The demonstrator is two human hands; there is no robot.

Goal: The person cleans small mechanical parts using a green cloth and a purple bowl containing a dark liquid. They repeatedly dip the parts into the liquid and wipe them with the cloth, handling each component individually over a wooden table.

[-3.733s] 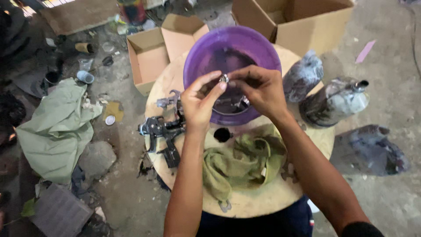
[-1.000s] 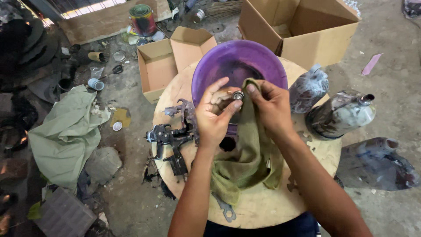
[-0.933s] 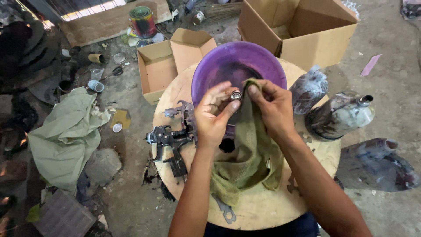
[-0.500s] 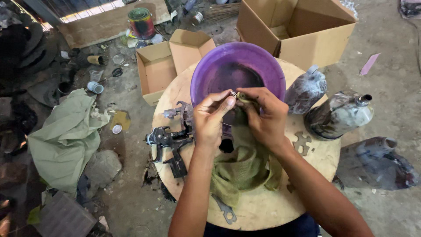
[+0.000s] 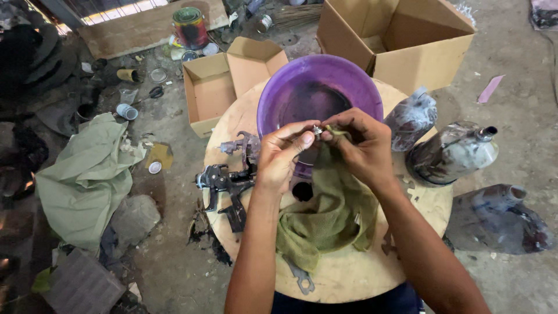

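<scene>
Left hand (image 5: pixel 283 158): raised, fingertips pinched together, meeting the right.
Right hand (image 5: pixel 361 146): raised, fingers curled, thumb and forefinger pinching.
Forearms: both extended forward, converging.

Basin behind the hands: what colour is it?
Purple, with a dark smudged patch inside; the basin shows best in the head view.

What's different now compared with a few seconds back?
The green rag, earlier lying flat on the round table, has been taken up by the right hand and now hangs from it. Both it and the left hand still pinch the small metal part over the purple basin. The spray gun and boxes have stayed put.
</scene>
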